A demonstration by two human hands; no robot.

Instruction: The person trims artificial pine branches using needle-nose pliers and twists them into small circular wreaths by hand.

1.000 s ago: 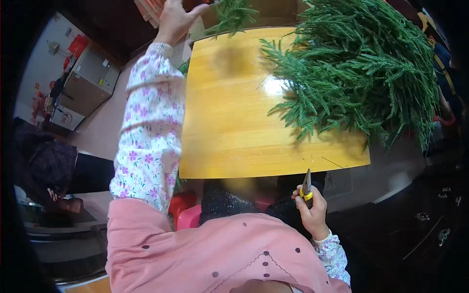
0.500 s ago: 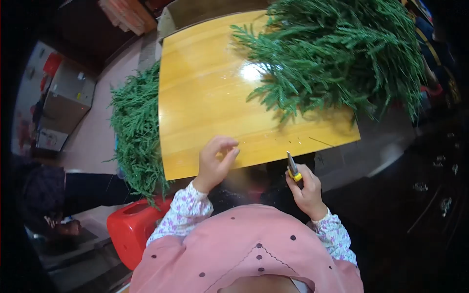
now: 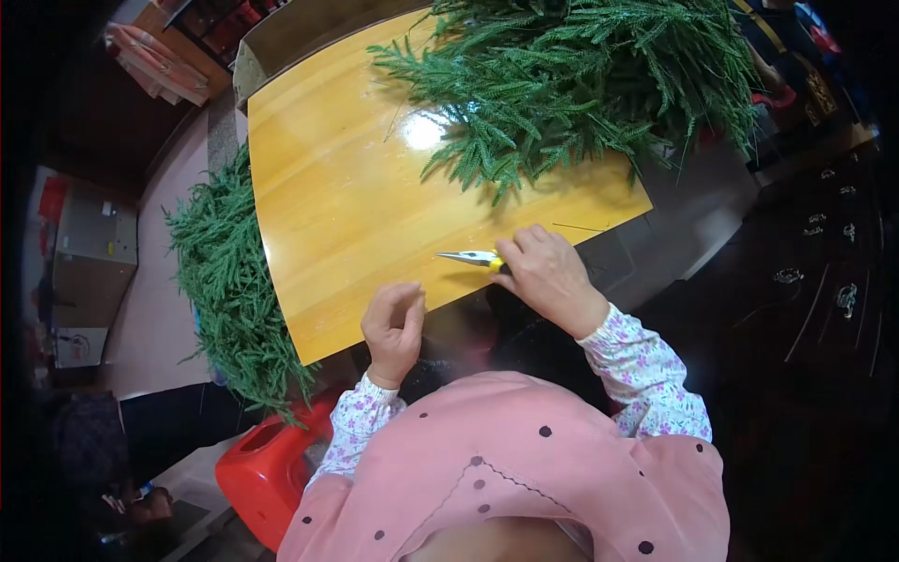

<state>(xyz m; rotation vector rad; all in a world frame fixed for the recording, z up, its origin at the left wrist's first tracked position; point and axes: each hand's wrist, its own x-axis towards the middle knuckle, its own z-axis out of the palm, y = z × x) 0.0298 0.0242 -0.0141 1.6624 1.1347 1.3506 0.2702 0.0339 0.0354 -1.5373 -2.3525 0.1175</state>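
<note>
My right hand (image 3: 552,276) is closed round the yellow and black handles of needle-nose pliers (image 3: 468,257). Their pointed metal jaws reach left over the front part of the yellow wooden table (image 3: 346,225). At the table's front edge, left of the pliers, my left hand (image 3: 391,332) is loosely curled, with a gap between thumb and fingers and nothing visible in it. Beyond both hands, a big heap of green leafy sprigs (image 3: 581,94) lies across the far right of the table. A thin dark stem (image 3: 581,228) rests near the right front edge.
Another pile of green sprigs (image 3: 225,281) stands beside the table on the left. Close to my left side is a red plastic stool (image 3: 267,478). A dark surface on the right bears several small wire coils (image 3: 847,300). Cardboard boxes (image 3: 94,234) stand on the far left.
My right hand has moved up and left with the pliers, which now point left over the table. The view has shifted, and my left hand stays curled near the front edge.
</note>
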